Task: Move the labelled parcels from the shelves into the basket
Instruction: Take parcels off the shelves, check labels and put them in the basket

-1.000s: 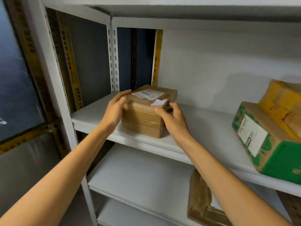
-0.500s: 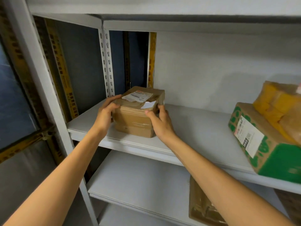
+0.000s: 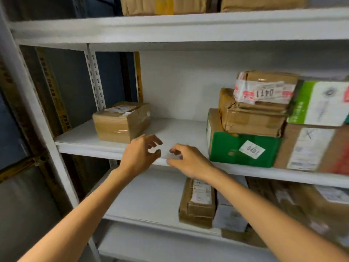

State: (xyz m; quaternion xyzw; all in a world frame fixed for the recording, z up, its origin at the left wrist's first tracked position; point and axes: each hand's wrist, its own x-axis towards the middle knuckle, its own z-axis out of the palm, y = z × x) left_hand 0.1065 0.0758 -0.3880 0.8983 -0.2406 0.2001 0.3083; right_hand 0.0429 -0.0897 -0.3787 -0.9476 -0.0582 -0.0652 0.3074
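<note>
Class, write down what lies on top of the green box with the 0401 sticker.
A crumpled brown parcel rests on the green box, and a taped parcel marked 0411 sits on that. The box's lid beneath them is covered.

The shelf before me is plain white; its upright is white with rows of small dark holes. Behind runs a dark blue wall and a yellow strip with dark lettering. The left parcel is brown cardboard with a white label. The green box bears a white label printed 0401 in black. The taped parcel is brown under white and red tape marked 0411.
</note>
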